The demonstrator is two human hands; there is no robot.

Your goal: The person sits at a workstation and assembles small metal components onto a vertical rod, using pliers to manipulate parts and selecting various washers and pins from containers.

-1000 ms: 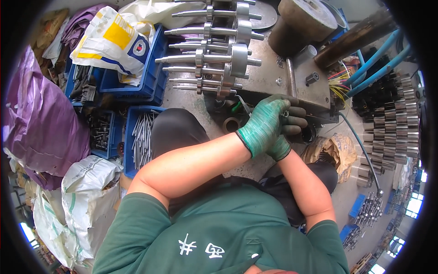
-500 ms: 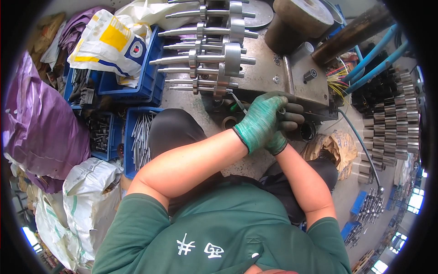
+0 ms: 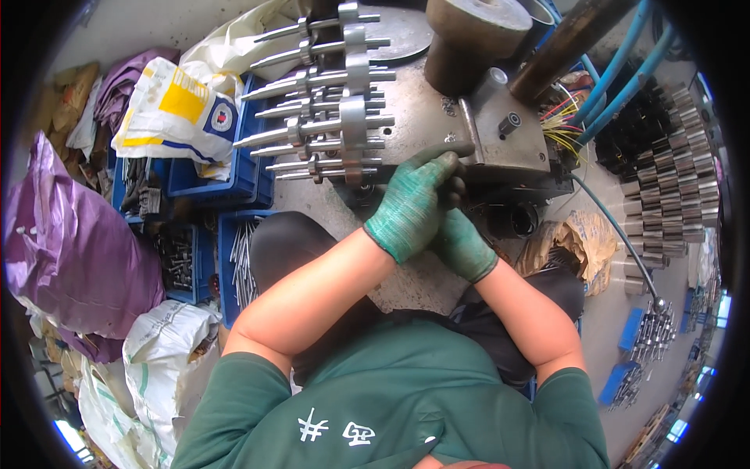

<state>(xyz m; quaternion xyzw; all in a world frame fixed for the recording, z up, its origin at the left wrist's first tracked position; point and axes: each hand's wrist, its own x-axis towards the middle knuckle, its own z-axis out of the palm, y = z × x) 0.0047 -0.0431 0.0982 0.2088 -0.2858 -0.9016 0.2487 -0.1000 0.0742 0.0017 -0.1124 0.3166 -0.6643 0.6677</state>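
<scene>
My left hand, in a green knit glove with dark fingertips, lies over my right hand at the near edge of a steel bench. Its fingers are bent, with one digit reaching toward the bench top. My right hand, gloved alike, is tucked under and beside it, its fingers mostly hidden. Both hands touch; whatever lies between their fingers is hidden. To their left stands a rack-like row of stepped steel shafts with thick collars, the shafts pointing left.
A heavy steel cylinder, a small bushing and coloured wires are on or near the bench. Blue crates and a purple sack stand left. Stacked steel cylinders and crumpled brown paper lie right.
The view has shifted, and my hands have moved slightly left together. My right fingers, earlier spread past the left hand, are now folded behind it. A slim metal piece near my left hand is out of sight.
</scene>
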